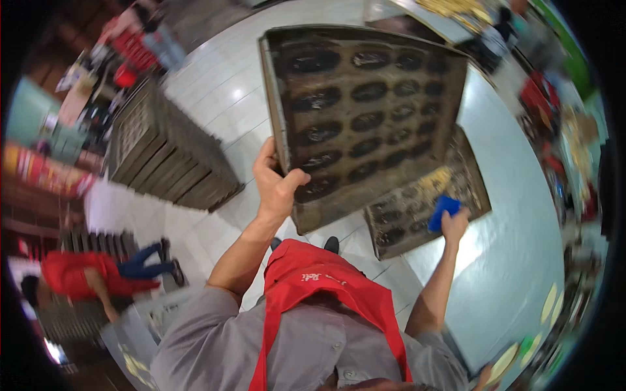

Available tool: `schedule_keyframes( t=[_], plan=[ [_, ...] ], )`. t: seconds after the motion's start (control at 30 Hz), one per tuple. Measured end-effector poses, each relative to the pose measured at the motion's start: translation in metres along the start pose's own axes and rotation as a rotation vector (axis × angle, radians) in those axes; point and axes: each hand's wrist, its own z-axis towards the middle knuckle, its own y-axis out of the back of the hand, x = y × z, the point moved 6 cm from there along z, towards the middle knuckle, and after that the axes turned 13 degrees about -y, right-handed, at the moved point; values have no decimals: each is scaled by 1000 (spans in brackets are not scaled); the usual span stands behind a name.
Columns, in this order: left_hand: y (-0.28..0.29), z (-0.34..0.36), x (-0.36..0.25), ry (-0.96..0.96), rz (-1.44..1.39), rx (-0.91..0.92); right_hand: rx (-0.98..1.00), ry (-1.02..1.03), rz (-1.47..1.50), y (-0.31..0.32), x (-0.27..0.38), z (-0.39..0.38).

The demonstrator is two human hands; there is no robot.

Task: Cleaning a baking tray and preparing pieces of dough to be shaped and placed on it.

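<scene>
Left hand [276,186] clamps a tray [347,117]; right hand [455,225] grips a blue scraper [442,211], apparently.

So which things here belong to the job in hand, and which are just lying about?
In the job:
dark tray with oval hollows, in the left grip
blue scraper, in the right grip
second tray, beneath the scraper

Apparently just lying about:
tray stack, at left
pale oval pieces, lower right
</scene>
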Motion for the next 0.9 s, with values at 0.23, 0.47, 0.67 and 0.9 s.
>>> schedule_keyframes(
  t=[0.23, 0.47, 0.67, 0.9],
  plan=[
    [-13, -60, 34, 256, -272, -279, 599, 52, 940, 61, 64, 117],
    [-24, -111, 76, 267, -249, -456, 1228, 358, 563, 30, 172, 194],
    [23, -132, 90, 166, -498, -621, 1474, 321, 487, -102, 242, 200],
    [69, -235, 153, -167, -327, -1060, 1852, 242, 451, -182, 318, 42]
  ],
)
